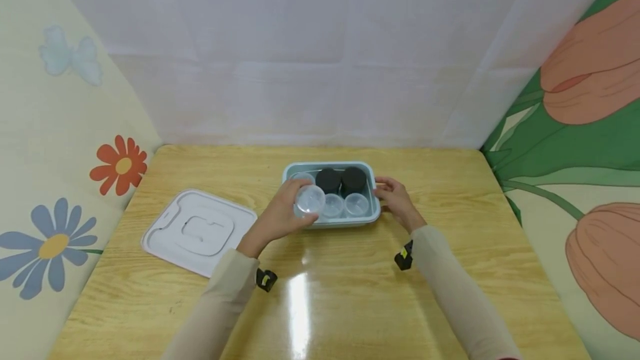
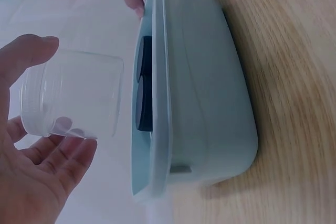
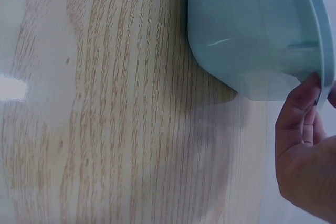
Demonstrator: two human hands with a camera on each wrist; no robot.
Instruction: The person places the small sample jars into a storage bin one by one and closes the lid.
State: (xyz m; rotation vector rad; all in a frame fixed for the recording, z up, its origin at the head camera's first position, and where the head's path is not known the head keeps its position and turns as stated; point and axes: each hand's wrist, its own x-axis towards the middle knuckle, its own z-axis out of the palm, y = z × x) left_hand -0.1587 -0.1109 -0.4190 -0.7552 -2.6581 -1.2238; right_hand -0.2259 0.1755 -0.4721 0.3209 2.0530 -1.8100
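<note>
My left hand [image 1: 280, 210] grips a clear plastic jar [image 1: 310, 200] by its sides, thumb and fingers around it. In the left wrist view the jar [image 2: 86, 90] looks see-through and is held apart from the bin's rim. A light blue-green plastic bin [image 1: 327, 165] stands on the table below it. Inside are two black-topped jars [image 1: 354, 179] at the back and several clear jars [image 1: 356, 204], one partly hidden by my left hand. My right hand [image 1: 397, 199] holds the bin's right rim; in the right wrist view, its fingers [image 3: 302, 95] press the rim's outside.
A white lid [image 1: 200, 232] lies flat on the wooden table [image 1: 350, 304] to the left of the bin. A white sheet [image 1: 320, 71] hangs behind the table, and flower-printed panels [image 1: 580, 182] stand at both sides.
</note>
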